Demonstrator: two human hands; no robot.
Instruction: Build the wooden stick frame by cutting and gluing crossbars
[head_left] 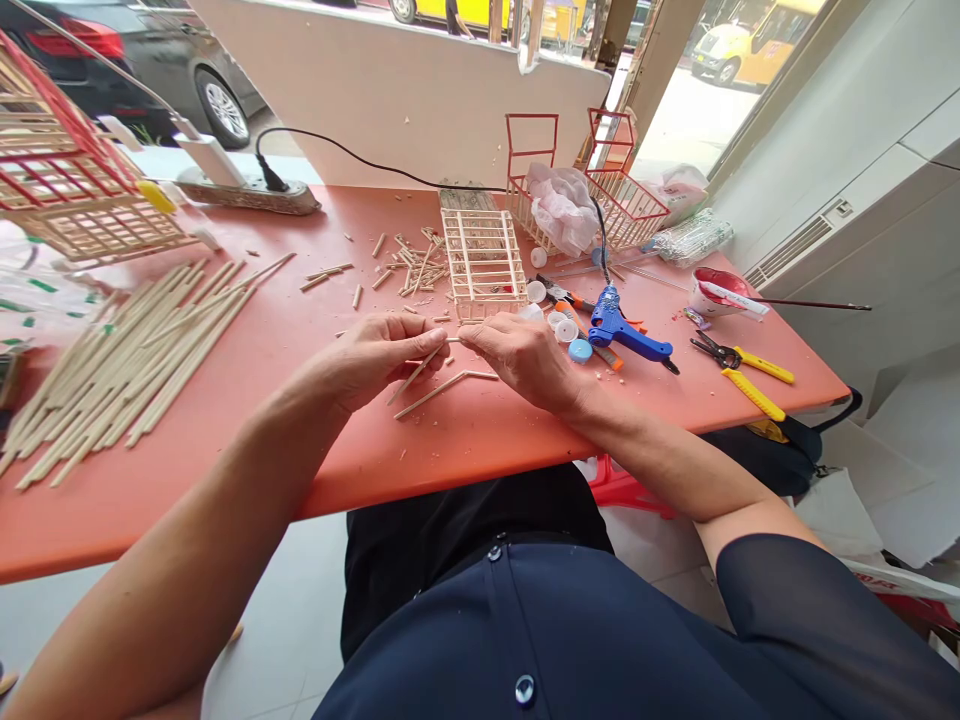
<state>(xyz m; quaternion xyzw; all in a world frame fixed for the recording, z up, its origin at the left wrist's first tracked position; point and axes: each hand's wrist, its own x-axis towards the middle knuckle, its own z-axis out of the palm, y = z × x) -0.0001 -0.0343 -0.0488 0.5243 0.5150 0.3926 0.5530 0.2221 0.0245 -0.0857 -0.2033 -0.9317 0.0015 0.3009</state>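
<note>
Both hands are held close together over the front part of the orange table [337, 440]. My left hand [382, 350] pinches a thin wooden stick [416, 374] between thumb and fingers, its lower end slanting down towards me. My right hand [525, 357] is closed with its fingertips on a short stick piece [453, 340] that meets the slanted stick at the left thumb. Whether the two are joined cannot be made out. Just below the hands lies an angled pair of sticks [435, 394]. Behind them stands a small wooden stick frame [484, 260].
Long sticks [142, 370] lie heaped at left, short offcuts [416, 265] behind. A blue glue gun [619, 330], bottle caps [580, 351], yellow-handled pliers [750, 375] and a red-stained cup [716, 292] are at right. Red-trimmed baskets [626, 205] and a power strip [247, 193] stand at the back.
</note>
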